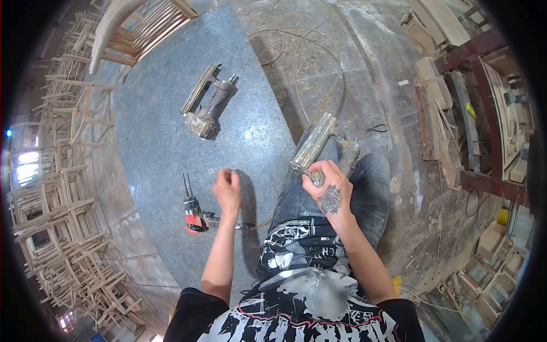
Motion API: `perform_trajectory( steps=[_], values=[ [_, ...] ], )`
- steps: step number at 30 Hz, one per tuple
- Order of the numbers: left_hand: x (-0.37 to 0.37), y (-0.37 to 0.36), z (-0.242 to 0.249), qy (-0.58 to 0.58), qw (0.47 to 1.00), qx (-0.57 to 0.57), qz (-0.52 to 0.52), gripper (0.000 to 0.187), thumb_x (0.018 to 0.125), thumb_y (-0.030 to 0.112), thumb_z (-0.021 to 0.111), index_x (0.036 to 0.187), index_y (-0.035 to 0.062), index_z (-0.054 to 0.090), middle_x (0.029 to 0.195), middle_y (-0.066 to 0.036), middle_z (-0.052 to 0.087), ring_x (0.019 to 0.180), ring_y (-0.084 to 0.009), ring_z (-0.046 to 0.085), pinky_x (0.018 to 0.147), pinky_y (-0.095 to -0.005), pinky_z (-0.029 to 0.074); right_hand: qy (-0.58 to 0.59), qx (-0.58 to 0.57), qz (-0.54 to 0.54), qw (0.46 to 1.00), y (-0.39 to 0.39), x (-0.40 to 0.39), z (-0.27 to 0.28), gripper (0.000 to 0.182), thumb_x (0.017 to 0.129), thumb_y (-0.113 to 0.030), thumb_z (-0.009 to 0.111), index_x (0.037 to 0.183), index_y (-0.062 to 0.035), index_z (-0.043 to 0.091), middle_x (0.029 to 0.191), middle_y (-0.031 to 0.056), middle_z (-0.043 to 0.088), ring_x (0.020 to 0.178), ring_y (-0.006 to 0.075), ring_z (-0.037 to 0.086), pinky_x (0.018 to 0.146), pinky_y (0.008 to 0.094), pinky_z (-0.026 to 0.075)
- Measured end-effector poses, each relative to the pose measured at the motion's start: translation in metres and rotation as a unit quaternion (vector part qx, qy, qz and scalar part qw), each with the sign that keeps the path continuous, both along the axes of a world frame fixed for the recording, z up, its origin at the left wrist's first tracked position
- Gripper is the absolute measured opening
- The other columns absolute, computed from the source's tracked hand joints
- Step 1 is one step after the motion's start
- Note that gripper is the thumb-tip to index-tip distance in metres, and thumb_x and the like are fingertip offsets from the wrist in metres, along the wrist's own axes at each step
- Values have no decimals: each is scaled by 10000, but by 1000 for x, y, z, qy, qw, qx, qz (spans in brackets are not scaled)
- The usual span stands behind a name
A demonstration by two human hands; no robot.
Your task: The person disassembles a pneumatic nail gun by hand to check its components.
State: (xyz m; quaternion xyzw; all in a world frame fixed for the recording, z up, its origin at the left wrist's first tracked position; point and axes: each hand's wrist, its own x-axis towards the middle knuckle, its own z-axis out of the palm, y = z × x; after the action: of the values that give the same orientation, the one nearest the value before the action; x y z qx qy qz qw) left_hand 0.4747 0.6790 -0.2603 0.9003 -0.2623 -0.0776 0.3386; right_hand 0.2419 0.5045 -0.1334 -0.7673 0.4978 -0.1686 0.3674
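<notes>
My right hand (331, 185), with a dark flower tattoo on its back, grips the head end of a worn metal nail gun (313, 145) resting over my legs. My left hand (227, 189) is over the grey board, its fingers pinched together; what they hold, if anything, is too small to name. Just above its fingertips lie a thin pin and a small round piece (211, 171). Farther up the board, a second nail gun (208, 105) lies on its side. Left of my left wrist is a red and black air tool (195, 215) with two thin prongs.
The grey board (154, 125) spans the left and middle. A hose (341, 62) loops over the floor beyond it. Pliers (376, 129) lie to the right. Wooden frames (62, 194) are piled at the far left; a red metal rack (490, 114) with wood pieces stands at the right.
</notes>
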Motion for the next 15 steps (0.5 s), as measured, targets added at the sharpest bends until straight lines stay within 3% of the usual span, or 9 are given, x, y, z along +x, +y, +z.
perform_trajectory(
  steps=[4, 7, 9, 11, 15],
  values=[
    [16, 3, 10, -81, 996, 49, -1, 207, 960, 123, 728, 1124, 4, 684, 835, -144, 728, 704, -199, 690, 661, -350, 539, 1, -4, 0, 1000, 0, 0, 1, 229, 808, -265, 810, 955, -138, 689, 961, 49, 709, 928, 321, 714, 777, 452, 558],
    [-12, -31, 53, 72, 994, -57, -61, 261, 968, 122, 738, 1200, 18, 681, 846, -79, 716, 716, -138, 654, 650, -310, 528, -3, -4, -2, 1000, 1, 0, 0, 226, 808, -261, 809, 955, -141, 687, 960, 48, 709, 929, 319, 715, 777, 451, 559],
    [-38, -52, 71, 249, 957, -83, -121, 285, 976, 115, 739, 1245, 41, 678, 863, -19, 696, 749, -86, 633, 650, -266, 520, -1, -3, -1, 1000, 1, 1, 0, 224, 809, -258, 808, 955, -142, 685, 958, 46, 709, 928, 317, 715, 776, 451, 560],
    [-65, -69, 83, 337, 921, -114, -157, 261, 969, 85, 741, 1218, 36, 681, 898, 1, 692, 774, -73, 638, 668, -247, 527, 5, -1, -2, 1000, 1, 1, 3, 222, 810, -256, 807, 956, -143, 684, 955, 45, 709, 927, 317, 714, 775, 452, 560],
    [-86, -83, 72, 357, 906, -165, -157, 264, 953, 34, 746, 1203, 8, 665, 926, -20, 713, 802, -86, 665, 704, -255, 551, -14, -7, -3, 1000, 1, -2, -2, 226, 813, -255, 804, 964, -141, 680, 948, 46, 708, 929, 318, 712, 786, 458, 559]
  ],
)
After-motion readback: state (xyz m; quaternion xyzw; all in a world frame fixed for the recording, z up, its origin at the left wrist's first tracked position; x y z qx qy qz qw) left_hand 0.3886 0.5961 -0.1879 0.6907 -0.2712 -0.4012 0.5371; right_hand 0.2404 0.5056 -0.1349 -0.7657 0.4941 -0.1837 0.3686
